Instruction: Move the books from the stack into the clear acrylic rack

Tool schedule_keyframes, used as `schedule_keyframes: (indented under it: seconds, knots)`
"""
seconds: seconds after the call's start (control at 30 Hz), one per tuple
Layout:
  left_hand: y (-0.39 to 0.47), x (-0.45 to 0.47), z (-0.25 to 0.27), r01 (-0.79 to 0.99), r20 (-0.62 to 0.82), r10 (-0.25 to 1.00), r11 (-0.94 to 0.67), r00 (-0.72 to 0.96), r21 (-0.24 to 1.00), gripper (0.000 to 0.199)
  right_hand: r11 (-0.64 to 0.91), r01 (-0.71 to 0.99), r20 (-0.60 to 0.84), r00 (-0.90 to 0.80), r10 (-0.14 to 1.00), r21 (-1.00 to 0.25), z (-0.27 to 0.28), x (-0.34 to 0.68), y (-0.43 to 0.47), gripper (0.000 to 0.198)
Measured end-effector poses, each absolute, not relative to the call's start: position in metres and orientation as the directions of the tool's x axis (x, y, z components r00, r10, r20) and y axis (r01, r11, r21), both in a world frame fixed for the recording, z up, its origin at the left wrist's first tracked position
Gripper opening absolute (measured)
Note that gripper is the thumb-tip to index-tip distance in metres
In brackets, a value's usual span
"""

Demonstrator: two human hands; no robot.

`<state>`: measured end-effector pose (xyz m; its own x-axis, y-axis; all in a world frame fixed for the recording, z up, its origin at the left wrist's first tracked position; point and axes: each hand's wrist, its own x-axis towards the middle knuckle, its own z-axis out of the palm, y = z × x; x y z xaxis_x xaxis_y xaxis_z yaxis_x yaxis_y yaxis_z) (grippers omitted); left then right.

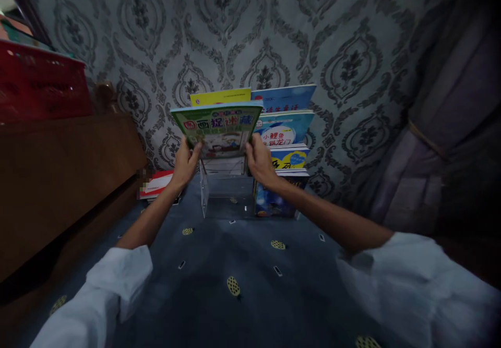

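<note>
A green picture book (221,129) is held up between my two hands, its cover facing me and its top edge tilted toward me. My left hand (187,163) grips its left edge with the thumb on the cover. At the opposite edge, my right hand (261,161) is closed the same way. Behind and below the book stands a clear tiered book rack (229,199). A yellow book (221,96) shows at the rack's back left. The right column holds a blue book (291,97), a light blue book (287,129), a yellow-and-blue book (291,159) and a dark blue book (276,199).
A dark patterned cloth (203,285) covers the surface. Red-covered books (158,183) lie left of the rack. Farther left, a red plastic basket (43,82) sits on a brown wooden cabinet (70,176). Patterned wallpaper (266,35) rises behind, and a tied curtain (422,144) hangs at right.
</note>
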<state>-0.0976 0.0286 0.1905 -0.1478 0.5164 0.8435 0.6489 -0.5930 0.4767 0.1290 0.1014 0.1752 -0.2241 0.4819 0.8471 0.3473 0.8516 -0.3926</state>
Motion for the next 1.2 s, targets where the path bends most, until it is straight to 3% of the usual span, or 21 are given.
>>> schedule_keyframes:
  seconds: [0.1,0.23,0.6,0.93,1.07,1.2]
  knots:
    - [0.047,-0.1,0.21,0.692,0.89,0.44,-0.606,-0.118,0.391,0.045,0.876,0.352,0.888,-0.198,0.414,-0.33,0.201,0.123,0.116,0.019]
    - [0.055,-0.102,0.197,0.698,0.88,0.469,-0.604,-0.08,0.385,0.049,0.868,0.37,0.864,-0.249,0.438,-0.333,0.189,0.126,0.12,0.014]
    - [0.069,-0.11,0.172,0.736,0.846,0.523,-0.531,-0.104,0.419,0.031,0.851,0.408,0.817,-0.33,0.474,-0.329,0.176,0.128,0.145,0.004]
    - [0.077,-0.111,0.165,0.727,0.819,0.562,-0.514,-0.116,0.456,0.026,0.823,0.473,0.831,-0.281,0.48,-0.315,0.188,0.128,0.142,0.01]
    - [0.08,-0.114,0.158,0.771,0.787,0.603,-0.436,-0.133,0.464,0.017,0.803,0.502,0.787,-0.332,0.52,-0.319,0.19,0.13,0.139,0.015]
    - [0.079,-0.119,0.156,0.806,0.767,0.624,-0.373,-0.149,0.46,0.007,0.821,0.482,0.81,-0.321,0.49,-0.306,0.193,0.134,0.137,0.021]
